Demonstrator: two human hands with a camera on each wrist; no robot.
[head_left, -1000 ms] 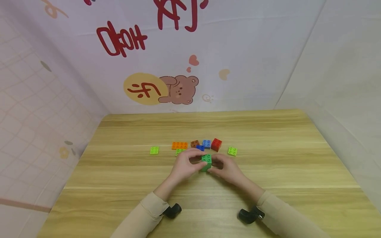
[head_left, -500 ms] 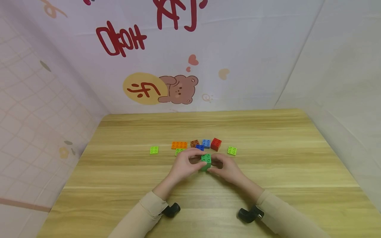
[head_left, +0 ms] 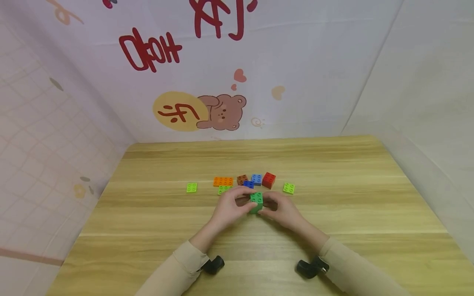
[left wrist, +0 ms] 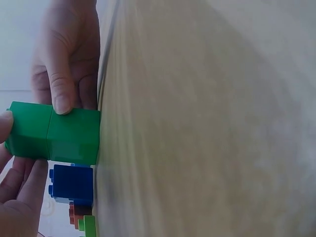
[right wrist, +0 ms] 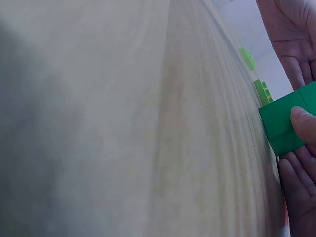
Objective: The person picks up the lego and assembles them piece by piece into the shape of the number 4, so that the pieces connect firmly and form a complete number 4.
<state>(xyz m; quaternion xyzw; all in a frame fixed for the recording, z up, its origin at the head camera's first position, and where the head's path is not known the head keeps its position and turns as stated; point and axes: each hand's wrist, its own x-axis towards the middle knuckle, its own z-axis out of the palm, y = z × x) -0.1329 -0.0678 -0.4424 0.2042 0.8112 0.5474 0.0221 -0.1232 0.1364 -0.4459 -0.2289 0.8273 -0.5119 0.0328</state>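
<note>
Two green bricks (head_left: 256, 202), one on top of the other, stand on the table in the middle of the head view. In the left wrist view a seam shows between these green bricks (left wrist: 74, 133). My left hand (head_left: 227, 206) pinches the upper brick from the left, its thumb on the near side and its fingers behind. From the right, my right hand (head_left: 284, 209) pinches the lower brick, with the thumb (right wrist: 303, 121) lying on its face in the right wrist view. The fingers behind the bricks are partly hidden.
Behind the hands lie an orange brick (head_left: 223, 181), a brown brick (head_left: 242, 179), a dark blue brick (head_left: 248, 184), a light blue brick (head_left: 256, 179) and a red brick (head_left: 269, 179). Lime pieces (head_left: 191, 187) lie left and right; another green piece (head_left: 224, 189) is partly hidden by the left hand.
</note>
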